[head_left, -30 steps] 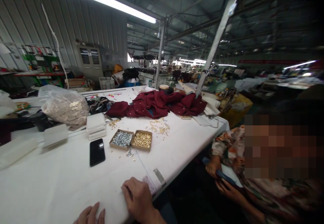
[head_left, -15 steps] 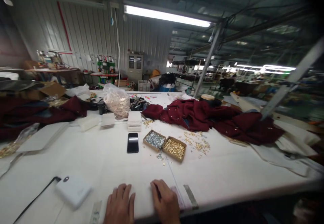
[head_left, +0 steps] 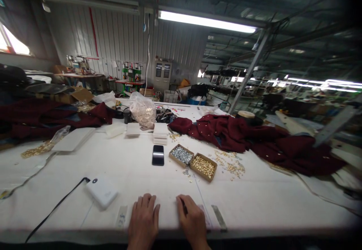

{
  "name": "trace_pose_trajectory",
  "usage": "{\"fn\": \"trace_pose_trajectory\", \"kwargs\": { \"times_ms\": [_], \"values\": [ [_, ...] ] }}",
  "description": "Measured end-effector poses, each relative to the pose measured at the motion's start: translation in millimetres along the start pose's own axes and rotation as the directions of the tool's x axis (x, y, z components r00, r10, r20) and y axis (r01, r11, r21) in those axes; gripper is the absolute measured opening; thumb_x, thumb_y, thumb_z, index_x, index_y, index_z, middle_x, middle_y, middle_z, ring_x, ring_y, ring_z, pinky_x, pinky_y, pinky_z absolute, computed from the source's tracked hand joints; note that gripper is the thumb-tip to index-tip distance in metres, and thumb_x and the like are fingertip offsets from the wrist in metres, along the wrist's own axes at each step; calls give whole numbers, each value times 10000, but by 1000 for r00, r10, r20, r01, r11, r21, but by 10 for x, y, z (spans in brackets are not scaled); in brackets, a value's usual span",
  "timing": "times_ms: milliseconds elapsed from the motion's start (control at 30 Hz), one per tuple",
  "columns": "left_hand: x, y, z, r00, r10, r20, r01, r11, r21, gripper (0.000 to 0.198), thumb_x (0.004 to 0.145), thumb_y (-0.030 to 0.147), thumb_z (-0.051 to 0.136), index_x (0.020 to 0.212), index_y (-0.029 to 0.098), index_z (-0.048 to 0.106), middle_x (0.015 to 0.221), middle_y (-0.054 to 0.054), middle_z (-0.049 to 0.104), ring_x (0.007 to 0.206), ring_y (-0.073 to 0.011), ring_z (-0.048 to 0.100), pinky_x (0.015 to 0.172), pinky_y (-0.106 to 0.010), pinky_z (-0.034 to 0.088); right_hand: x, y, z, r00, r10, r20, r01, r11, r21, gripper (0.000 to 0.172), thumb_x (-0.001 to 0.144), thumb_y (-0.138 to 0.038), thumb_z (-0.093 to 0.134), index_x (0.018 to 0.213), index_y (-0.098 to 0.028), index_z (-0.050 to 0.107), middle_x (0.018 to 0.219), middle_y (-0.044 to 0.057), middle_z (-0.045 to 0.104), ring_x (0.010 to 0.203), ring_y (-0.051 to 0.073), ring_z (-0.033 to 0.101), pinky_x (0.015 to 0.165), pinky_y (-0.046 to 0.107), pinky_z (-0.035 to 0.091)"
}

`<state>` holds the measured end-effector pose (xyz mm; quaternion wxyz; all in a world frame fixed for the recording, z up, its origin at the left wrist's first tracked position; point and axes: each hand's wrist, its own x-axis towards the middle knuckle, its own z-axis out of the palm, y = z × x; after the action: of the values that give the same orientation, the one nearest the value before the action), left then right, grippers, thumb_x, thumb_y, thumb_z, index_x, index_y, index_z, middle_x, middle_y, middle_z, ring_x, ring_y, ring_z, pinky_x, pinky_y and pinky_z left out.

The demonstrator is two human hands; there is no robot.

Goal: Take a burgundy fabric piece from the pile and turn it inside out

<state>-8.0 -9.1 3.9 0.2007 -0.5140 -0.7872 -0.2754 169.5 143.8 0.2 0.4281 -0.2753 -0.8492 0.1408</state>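
My left hand (head_left: 143, 220) lies palm down near the table's front edge, fingers stretched forward, holding nothing. To its right my right hand (head_left: 192, 218) rests on its side, fingers loosely bent, a dark gap between thumb and fingers, with nothing visible in it. Beyond them two small cardboard boxes stand side by side: a box of silver studs (head_left: 172, 155) and a box of gold studs (head_left: 212, 175). A black phone (head_left: 158, 155) lies left of the boxes. Left of my hands is a white power bank (head_left: 102, 193) with a black strap (head_left: 58, 206).
Loose gold studs (head_left: 234, 168) are scattered right of the boxes. Dark red garments (head_left: 223, 131) lie across the back, more (head_left: 56, 116) at the left. Behind the phone are white card stacks (head_left: 160, 131) and a filled plastic bag (head_left: 143, 110). A metal post (head_left: 250, 71) rises behind the table.
The view has turned left and tilted slightly, so the table's contents sit further right in the picture. Both hands stay resting on the table in much the same pose.
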Motion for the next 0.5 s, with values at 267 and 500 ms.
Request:
{"fn": "trace_pose_trajectory", "kwargs": {
  "times_ms": [267,500],
  "values": [
    [61,87,-151,998,-47,46,51,996,-73,253,1128,227,550,1324,224,710,1276,-94,705,1157,-288,624,993,-468,442,28,-70,-23,999,-38,-33,36,998,-43,223,1175,-327,561,1114,-214,744,960,84,778,845,237,769,793,329,561],
    [86,82,-194,995,-68,76,76,992,-103,256,1133,239,537,1296,228,734,1257,-87,717,1133,-285,635,981,-480,449,90,-153,-78,999,-17,-40,15,997,-70,254,1156,-341,605,991,-217,752,860,57,754,767,215,743,757,310,539]
  ]
}}
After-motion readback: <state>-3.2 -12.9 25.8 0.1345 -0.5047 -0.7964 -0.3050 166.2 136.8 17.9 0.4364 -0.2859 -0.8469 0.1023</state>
